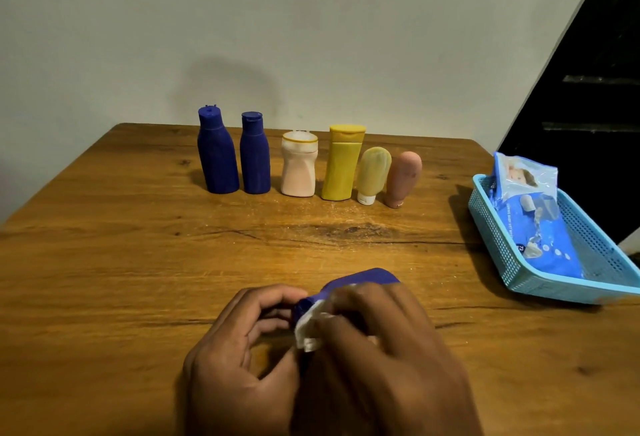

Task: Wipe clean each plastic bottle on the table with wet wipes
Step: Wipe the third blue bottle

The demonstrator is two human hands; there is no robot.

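Note:
A dark blue bottle [360,280] lies tilted above the table's near side, held at its cap end by my left hand [239,349]. My right hand [381,349] presses a white wet wipe [310,326] against the bottle's neck and covers most of its body. At the back stands a row of bottles: two dark blue ones [217,155] [255,155], a pale pink one [299,167], a yellow one [343,164], a small yellow-green tube [373,172] on its white cap and a pink-brown tube [403,177].
A light blue plastic basket [602,262] sits at the table's right edge, holding a blue wet-wipe pack [540,231] with its flap open. The wooden table [138,262] meets a pale wall behind. A dark opening lies to the right.

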